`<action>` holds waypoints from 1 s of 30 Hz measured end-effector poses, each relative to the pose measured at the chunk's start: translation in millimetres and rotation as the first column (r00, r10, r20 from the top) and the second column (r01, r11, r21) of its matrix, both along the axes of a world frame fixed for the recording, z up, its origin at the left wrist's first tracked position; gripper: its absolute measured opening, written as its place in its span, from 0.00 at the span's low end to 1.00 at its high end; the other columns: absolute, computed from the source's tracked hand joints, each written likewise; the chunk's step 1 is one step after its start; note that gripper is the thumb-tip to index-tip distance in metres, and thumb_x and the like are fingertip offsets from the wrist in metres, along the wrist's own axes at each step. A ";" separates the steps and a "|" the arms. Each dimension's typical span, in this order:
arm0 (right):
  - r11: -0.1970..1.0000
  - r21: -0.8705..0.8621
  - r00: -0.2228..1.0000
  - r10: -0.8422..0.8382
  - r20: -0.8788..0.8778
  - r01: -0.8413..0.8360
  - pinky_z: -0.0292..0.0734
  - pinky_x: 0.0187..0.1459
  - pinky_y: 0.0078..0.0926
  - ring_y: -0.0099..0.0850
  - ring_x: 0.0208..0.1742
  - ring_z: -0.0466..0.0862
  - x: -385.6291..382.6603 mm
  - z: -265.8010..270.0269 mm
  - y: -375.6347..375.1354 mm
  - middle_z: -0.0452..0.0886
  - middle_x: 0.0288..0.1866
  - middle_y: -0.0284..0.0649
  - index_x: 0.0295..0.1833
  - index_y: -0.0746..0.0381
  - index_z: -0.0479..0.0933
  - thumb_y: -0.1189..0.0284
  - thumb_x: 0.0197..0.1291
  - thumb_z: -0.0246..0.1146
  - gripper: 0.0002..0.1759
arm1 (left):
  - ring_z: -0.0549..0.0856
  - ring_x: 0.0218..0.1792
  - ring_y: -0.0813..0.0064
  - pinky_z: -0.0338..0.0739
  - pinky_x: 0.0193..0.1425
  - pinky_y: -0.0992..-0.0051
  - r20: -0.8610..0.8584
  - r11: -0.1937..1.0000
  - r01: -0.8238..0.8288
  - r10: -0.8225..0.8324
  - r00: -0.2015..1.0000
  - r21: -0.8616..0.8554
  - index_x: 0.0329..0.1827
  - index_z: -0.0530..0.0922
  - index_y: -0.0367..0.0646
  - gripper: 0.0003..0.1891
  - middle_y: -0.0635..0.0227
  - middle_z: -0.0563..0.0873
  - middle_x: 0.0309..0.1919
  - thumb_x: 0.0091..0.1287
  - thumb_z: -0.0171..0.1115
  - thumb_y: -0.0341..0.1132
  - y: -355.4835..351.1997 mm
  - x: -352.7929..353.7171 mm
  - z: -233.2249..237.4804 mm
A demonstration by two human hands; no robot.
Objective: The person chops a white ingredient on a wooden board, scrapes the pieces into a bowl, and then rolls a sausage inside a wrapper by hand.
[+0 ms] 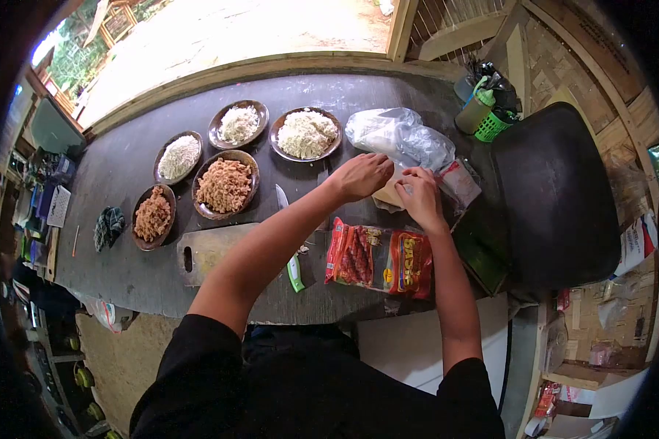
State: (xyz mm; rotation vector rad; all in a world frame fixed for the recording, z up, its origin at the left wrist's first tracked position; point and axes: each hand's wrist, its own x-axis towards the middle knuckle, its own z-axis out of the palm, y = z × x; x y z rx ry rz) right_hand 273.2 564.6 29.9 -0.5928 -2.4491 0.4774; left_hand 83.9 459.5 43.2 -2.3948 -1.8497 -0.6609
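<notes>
My left hand is closed, its fingers curled down over a tan, flat thing that looks like paper or thin wrappers. Close beside it on the right, my right hand has its fingers bent together in a pinch; what they hold is too small to make out. Just beyond both hands lies a clear plastic bag with white contents. A small plastic packet touches the bag on the right. Nearer to me, a red sausage packet lies flat below my hands.
Several bowls stand to the left, with white shreds and brownish crumbly food. A cutting board and a green-handled knife lie near the front. A green basket and a large black container stand at right.
</notes>
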 end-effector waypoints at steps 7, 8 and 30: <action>0.995 -0.046 0.994 0.089 0.067 -0.086 0.77 0.58 0.41 0.45 0.56 0.82 7.7 9.4 -12.0 0.85 0.46 0.43 0.40 0.64 0.87 0.73 0.60 0.72 0.06 | 0.85 0.52 0.54 0.77 0.58 0.59 0.187 1.000 0.024 -0.025 0.982 0.007 0.50 0.81 0.42 0.13 0.59 0.86 0.46 0.70 0.66 0.40 -14.7 5.8 -3.1; 0.995 -0.043 0.994 0.092 0.067 -0.089 0.77 0.58 0.41 0.45 0.56 0.82 7.8 8.8 -13.1 0.85 0.46 0.43 0.40 0.64 0.87 0.73 0.60 0.72 0.06 | 0.85 0.51 0.53 0.78 0.58 0.58 0.129 0.999 0.033 -0.038 0.991 0.037 0.51 0.82 0.43 0.14 0.59 0.87 0.46 0.69 0.68 0.41 -17.1 5.8 -2.8; 0.797 -0.544 0.952 0.305 -0.012 -0.262 0.82 0.43 0.24 0.24 0.38 0.89 -26.7 89.7 -131.1 0.92 0.40 0.41 0.50 0.67 0.88 0.73 0.62 0.74 0.13 | 0.87 0.30 0.70 0.81 0.39 0.68 0.510 0.948 -0.102 0.251 0.823 -0.302 0.44 0.88 0.38 0.14 0.58 0.90 0.31 0.66 0.76 0.40 -192.8 -36.7 97.6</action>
